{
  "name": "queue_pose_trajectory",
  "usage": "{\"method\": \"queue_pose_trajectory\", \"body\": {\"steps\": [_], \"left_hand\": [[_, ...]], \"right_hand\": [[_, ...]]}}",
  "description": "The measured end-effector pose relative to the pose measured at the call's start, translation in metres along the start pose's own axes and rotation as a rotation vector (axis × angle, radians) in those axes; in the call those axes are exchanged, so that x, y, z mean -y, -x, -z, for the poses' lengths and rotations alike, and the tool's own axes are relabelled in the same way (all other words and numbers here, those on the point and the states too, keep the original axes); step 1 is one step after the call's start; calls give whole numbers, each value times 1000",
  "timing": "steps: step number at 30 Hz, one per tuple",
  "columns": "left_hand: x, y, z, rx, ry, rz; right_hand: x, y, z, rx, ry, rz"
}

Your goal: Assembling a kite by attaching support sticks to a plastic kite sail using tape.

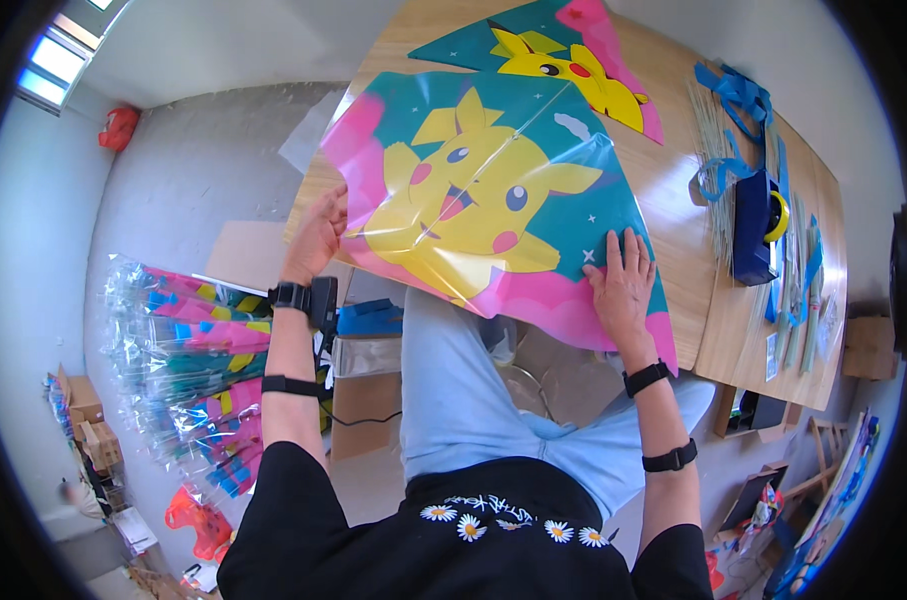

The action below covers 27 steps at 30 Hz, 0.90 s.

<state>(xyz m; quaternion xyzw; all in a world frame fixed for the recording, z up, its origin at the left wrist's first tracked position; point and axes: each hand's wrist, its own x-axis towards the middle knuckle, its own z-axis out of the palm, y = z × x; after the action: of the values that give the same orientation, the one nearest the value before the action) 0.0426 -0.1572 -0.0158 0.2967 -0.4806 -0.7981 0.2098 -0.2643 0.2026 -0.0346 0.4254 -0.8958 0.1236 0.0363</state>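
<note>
A large diamond-shaped kite sheet (558,215), teal and pink with a yellow cartoon animal, lies in front of me, its near edge overhanging the table (673,190). A shiny crease runs across its middle. At its left corner my left hand (318,230) is closed on the edge, fingertips partly hidden. My right hand (623,290) rests flat on the right part of the sheet, fingers apart. Beyond it lies a second kite sheet (538,50) with the same kind of print, partly covered by the first.
On the table's right stand a dark blue tape dispenser (753,235) with yellow tape, blue ribbons (743,95) and bundles of thin sticks (715,190). Several clear-wrapped colourful packages (203,370) are piled at my left. A red bag (198,525) sits on the floor, lower left.
</note>
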Motion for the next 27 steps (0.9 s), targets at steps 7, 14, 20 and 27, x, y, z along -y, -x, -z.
{"method": "queue_pose_trajectory", "body": {"steps": [7, 14, 20, 27], "left_hand": [[22, 47, -29, 9, -37, 33], [29, 62, -46, -277, -435, 73], [38, 95, -64, -647, -1019, 100], [53, 52, -169, -171, -1407, -554]], "right_hand": [[3, -2, -6, 18, 25, -38], [-3, 13, -7, -9, -3, 23], [-4, 9, -5, -9, -57, 48], [-10, 9, -5, -30, -107, 29]]}}
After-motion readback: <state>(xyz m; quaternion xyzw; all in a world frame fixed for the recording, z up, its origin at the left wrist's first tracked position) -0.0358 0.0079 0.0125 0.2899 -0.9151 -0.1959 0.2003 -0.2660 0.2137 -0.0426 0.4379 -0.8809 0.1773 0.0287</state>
